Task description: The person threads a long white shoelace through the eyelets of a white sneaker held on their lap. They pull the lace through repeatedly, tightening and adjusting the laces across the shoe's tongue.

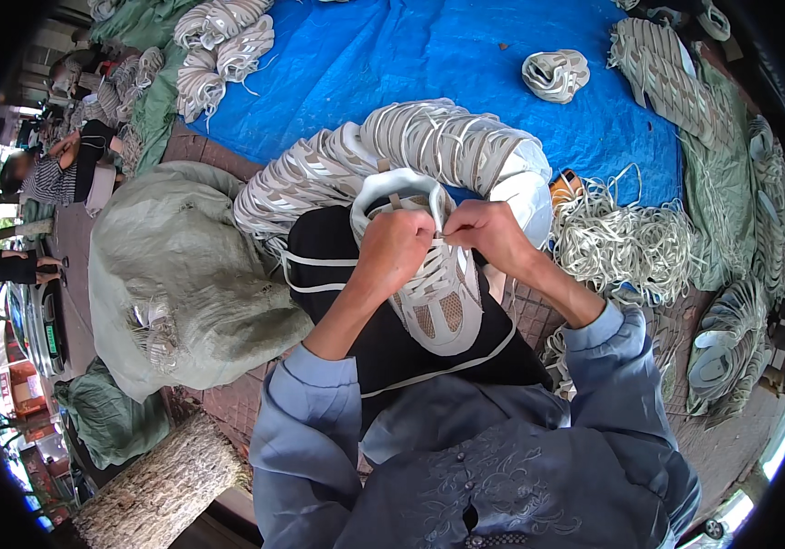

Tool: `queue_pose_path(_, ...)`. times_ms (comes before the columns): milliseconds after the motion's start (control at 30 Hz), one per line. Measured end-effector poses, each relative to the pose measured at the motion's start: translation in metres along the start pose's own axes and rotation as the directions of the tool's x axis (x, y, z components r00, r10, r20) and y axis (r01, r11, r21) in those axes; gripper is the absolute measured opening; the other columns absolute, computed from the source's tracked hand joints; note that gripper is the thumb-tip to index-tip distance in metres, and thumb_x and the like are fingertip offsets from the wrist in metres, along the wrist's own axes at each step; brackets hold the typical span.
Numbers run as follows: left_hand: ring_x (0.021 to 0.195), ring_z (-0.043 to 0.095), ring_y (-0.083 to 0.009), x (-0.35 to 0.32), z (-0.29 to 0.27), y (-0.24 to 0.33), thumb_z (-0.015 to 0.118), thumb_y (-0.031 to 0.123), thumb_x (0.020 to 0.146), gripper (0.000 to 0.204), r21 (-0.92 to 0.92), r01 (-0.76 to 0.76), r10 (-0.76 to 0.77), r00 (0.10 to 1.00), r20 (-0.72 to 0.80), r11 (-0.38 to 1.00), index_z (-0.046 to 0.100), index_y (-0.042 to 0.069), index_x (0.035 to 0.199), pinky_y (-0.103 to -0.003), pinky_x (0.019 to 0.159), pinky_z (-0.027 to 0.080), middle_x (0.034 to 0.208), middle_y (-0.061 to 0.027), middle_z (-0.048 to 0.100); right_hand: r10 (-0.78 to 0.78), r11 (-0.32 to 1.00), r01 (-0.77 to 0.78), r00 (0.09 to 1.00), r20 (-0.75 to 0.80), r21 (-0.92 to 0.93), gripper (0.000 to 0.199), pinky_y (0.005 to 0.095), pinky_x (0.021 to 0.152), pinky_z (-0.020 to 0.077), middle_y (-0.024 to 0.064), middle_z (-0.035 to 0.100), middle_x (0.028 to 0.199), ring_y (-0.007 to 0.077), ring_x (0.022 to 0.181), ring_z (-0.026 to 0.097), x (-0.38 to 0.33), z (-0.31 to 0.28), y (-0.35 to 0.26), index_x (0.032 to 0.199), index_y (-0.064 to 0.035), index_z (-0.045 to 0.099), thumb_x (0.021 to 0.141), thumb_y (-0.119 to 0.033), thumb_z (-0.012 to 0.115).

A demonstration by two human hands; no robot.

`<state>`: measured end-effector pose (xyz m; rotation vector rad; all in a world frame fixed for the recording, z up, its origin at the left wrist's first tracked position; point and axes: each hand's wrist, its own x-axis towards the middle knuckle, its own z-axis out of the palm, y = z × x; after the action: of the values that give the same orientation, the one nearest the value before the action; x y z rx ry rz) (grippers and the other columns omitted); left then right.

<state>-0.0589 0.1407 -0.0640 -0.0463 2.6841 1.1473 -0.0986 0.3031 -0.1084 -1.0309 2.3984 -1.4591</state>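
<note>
A beige and white sneaker upper [441,316] rests on the black cloth [337,240] over my lap, its toe toward me. Both hands meet at its lace area, just below the padded collar. My left hand [396,247] is closed there, fingertips pinching near the top eyelets. Opposite it, my right hand [488,231] pinches the white shoelace [433,271] at the same spot. Lacing crosses the tongue below my fingers, and a loose lace end [319,262] trails over the cloth on the left. What lies inside the left fingers is mostly hidden.
Beyond my lap curves a long row of nested shoe uppers [429,137]. A tangled heap of white laces [626,240] lies to the right. Blue tarp [365,64] covers the ground ahead. A big grey-green sack [186,265] stands at left, near a log [159,485]. Other people sit far left.
</note>
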Motion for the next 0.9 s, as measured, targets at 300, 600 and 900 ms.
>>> queue_pose_path(300,0.060,0.059,-0.0341,0.027,0.012,-0.003,0.052,0.005,0.070,0.010,0.489,-0.227,0.158,0.971,0.179,0.842,0.060,0.000,0.066,-0.043,0.056,0.046,0.063,-0.0195,0.058,0.144,0.959,-0.123,0.988,-0.064,0.256,0.018,0.0278,0.058,0.0461,0.0061,0.056,0.068,0.0165,0.062,0.058,-0.004,0.009,0.014,0.078,-0.0017,0.057,0.063,0.005,0.065)
queue_pose_path(600,0.050,0.057,-0.0175,0.003,-0.076,-0.017,0.054,0.003,0.068,0.005,0.894,-0.110,0.539,0.827,-0.160,0.434,0.050,0.005,0.071,-0.030,0.041,0.046,0.057,-0.0064,0.052,0.170,0.921,-0.176,0.984,0.049,0.347,0.024,0.0271,0.064,0.0438,0.0033,0.054,0.074,0.0121,0.071,0.053,0.010,0.003,0.007,0.082,-0.0023,0.060,0.060,0.005,0.068)
queue_pose_path(900,0.045,0.042,-0.0054,-0.018,-0.082,0.010,0.053,0.010,0.081,0.013,-0.771,0.074,-0.144,0.989,-0.023,0.632,0.058,-0.001,0.087,-0.019,0.040,0.032,0.066,-0.0025,0.053,0.000,0.993,-0.018,0.988,0.153,0.117,0.021,0.0314,0.050,0.0438,0.0101,0.054,0.062,0.0177,0.053,0.055,0.038,0.040,-0.058,0.084,0.0020,0.061,0.068,-0.009,0.067)
